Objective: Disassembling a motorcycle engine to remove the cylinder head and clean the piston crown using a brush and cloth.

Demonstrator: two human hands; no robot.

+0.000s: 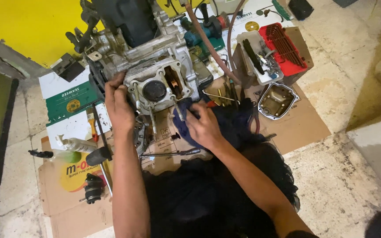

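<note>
From the head view I see my left hand (119, 105) pressed flat, fingers loosely open, against the left side of the grey metal engine block (155, 66), which stands on flattened brown cardboard (300, 125) on the floor; my right hand (203, 125) is closed around a dark blue crumpled rag (182, 125), held against a steel stud (178, 109) just below the round dark piston (154, 91); a red plastic tray of tools (287, 46) and a silver metal cover (276, 100) lie to the right, well apart; a green spray bottle (69, 155) rests near my left forearm.
</note>
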